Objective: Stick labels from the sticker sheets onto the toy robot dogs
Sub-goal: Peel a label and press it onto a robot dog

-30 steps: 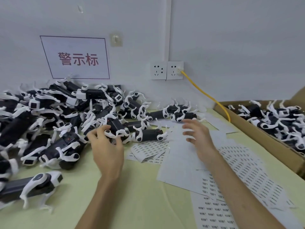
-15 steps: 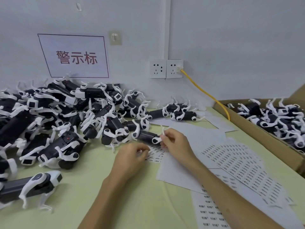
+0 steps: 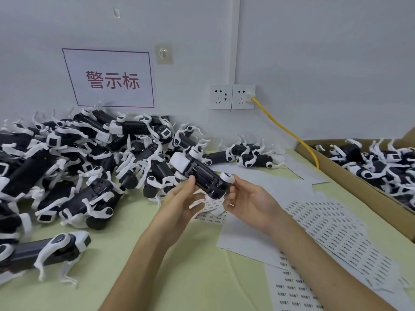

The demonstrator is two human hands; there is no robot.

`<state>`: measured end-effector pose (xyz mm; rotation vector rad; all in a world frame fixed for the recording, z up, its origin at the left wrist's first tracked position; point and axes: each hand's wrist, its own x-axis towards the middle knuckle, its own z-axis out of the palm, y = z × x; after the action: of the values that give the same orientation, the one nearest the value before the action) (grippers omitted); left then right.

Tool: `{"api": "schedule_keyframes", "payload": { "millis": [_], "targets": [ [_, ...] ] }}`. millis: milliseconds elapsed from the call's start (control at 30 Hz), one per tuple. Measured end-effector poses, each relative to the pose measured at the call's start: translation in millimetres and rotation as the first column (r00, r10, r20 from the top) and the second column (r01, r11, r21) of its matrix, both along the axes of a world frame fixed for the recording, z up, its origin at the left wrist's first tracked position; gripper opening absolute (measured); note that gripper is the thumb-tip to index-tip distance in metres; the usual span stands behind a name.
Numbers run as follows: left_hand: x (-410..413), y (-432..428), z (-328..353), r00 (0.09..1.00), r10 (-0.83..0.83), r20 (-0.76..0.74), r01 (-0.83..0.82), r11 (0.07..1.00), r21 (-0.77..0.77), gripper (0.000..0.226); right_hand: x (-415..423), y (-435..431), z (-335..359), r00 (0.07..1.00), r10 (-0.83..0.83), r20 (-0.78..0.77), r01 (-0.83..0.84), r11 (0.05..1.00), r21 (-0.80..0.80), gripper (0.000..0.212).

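A white sign (image 3: 109, 78) with a dark border and three red Chinese characters hangs on the pale wall (image 3: 325, 63), with a small clear hook (image 3: 164, 53) just right of its top corner. Further right is a white double socket (image 3: 232, 96); a yellow cable (image 3: 285, 129) plugged into its right half slants down to the rim of a brown cardboard box (image 3: 350, 178) on the pale green table (image 3: 190, 277).

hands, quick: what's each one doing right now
Left hand: holds the toy robot dog, thumb on its black body.
Right hand: grips the same dog at its near end.
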<state>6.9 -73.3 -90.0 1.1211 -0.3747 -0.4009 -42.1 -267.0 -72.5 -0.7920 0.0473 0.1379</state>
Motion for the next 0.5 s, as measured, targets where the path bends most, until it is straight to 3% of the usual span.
{"api": "schedule_keyframes", "payload": {
  "millis": [100,167,233,267,367,500],
  "targets": [
    [-1.4,0.0,0.5,1.000,-0.002,-0.005,0.001,0.997,-0.078,0.058,0.2,5.2,-2.3,0.997,-0.070,-0.028,0.062,0.969,-0.239,0.022],
    [-1.0,1.5,-0.2,1.000,-0.007,0.023,0.009,0.997,-0.082,0.057,1.7,9.4,-5.8,0.985,-0.166,0.035,0.161,0.852,-0.497,0.019],
    [-1.9,3.5,2.2,0.999,-0.022,0.033,0.024,0.997,-0.068,0.055,1.3,12.8,-7.0,0.966,-0.225,0.127,0.253,0.720,-0.646,0.015],
    [-2.4,4.5,2.6,0.999,-0.036,0.031,0.037,0.997,-0.062,0.054,0.7,13.1,-6.7,0.963,-0.214,0.163,0.267,0.696,-0.667,0.017],
    [-6.2,3.4,4.5,0.997,-0.070,0.039,0.071,0.997,-0.025,0.054,-4.1,14.3,-2.3,0.964,-0.086,0.250,0.225,0.763,-0.606,0.021],
    [-12.9,-1.7,6.4,0.995,-0.053,0.088,0.050,0.998,0.038,0.051,-6.3,18.3,-2.3,0.927,-0.098,0.361,0.327,0.682,-0.654,0.024]
  ]
}}
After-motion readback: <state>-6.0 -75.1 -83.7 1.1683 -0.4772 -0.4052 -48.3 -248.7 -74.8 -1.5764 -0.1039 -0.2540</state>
